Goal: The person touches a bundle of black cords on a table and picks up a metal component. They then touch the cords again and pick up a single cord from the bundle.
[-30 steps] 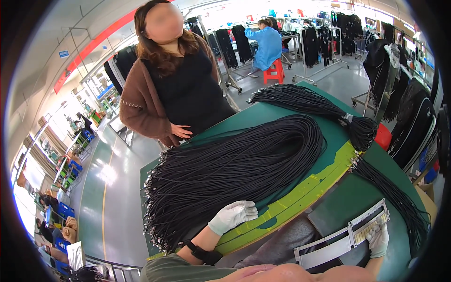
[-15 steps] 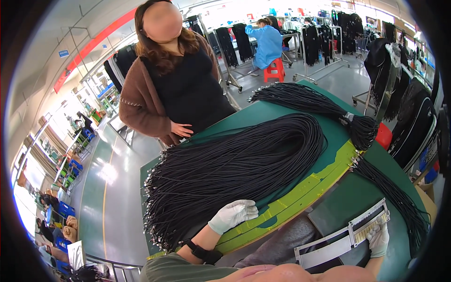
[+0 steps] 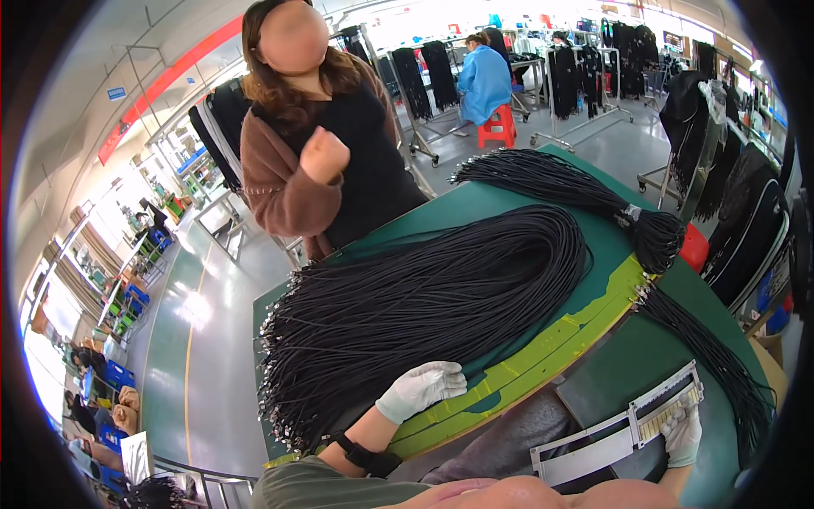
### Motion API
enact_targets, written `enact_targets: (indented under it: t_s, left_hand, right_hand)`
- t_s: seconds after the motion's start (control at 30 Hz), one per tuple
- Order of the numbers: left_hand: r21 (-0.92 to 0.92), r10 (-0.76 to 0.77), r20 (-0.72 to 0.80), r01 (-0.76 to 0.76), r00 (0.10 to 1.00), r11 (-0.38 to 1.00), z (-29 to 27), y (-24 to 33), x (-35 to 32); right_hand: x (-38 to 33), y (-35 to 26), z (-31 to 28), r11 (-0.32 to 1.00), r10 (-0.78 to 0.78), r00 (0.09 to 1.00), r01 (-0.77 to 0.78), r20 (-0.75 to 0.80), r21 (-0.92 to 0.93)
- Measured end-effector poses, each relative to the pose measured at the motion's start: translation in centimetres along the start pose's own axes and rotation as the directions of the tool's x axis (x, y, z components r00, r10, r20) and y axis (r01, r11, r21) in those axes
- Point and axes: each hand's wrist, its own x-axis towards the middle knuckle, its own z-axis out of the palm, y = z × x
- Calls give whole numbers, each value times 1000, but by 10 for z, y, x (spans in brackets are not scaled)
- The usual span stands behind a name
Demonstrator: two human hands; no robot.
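Cords (image 3: 424, 297): big black fan-shaped bundle, metal-tipped ends, lying across your green desk (image 3: 526, 204). Your left hand (image 3: 421, 388), white glove, flat and open on bundle's near edge. Your right hand (image 3: 681, 431), gloved, closed on grey holder (image 3: 619, 433) at desk's lower right. Versus a second ago: your hands unmoved; person (image 3: 331, 144) opposite now has fist raised to chest. Second tied bundle (image 3: 577, 187) lies farther right.

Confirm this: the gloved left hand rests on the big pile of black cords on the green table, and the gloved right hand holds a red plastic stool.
Not quite. The left hand does rest on the pile of black cords on the green table, but the right hand holds a grey and white flat rack, not a stool. The head view shows it; the red stool stands far behind.
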Motion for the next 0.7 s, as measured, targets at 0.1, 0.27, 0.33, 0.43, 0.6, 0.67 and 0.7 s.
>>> enact_targets:
  t_s: [0.1, 0.27, 0.33, 0.43, 0.6, 0.67, 0.7]
  left_hand:
    - [4, 0, 5, 0, 1000, 1000, 0, 0, -1]
    - [-22, -15, 22, 16, 1000, 1000, -2, -3, -3]
    - [-13, 1, 36, -1, 999, 1000, -4, -1, 0]
    - [-4, 1, 40, -1, 999, 1000, -3, 0, 0]
    - [3, -8, 46, 8, 999, 1000, 1, 1, -1]
    - [1, -5, 48, 5, 999, 1000, 1, 0, -1]
    - [0, -2, 49, 2, 999, 1000, 0, 0, -1]
  right_hand:
    - [1, -1, 7, 1000, -18, 999, 18, 29, -1]
    - [-1, -1, -1, 1000, -3, 1000, 3, 31, -8]
    - [0, 0, -4, 1000, -7, 1000, 7, 27, -6]
    - [-1, 1, -3, 1000, -1, 1000, 1, 6, -5]
    - [0, 0, -5, 1000, -8, 1000, 9, 28, -5]
    - [1, 0, -8, 1000, 6, 1000, -6, 26, 7]
    - [1, 0, -7, 1000, 7, 1000, -7, 27, 8]
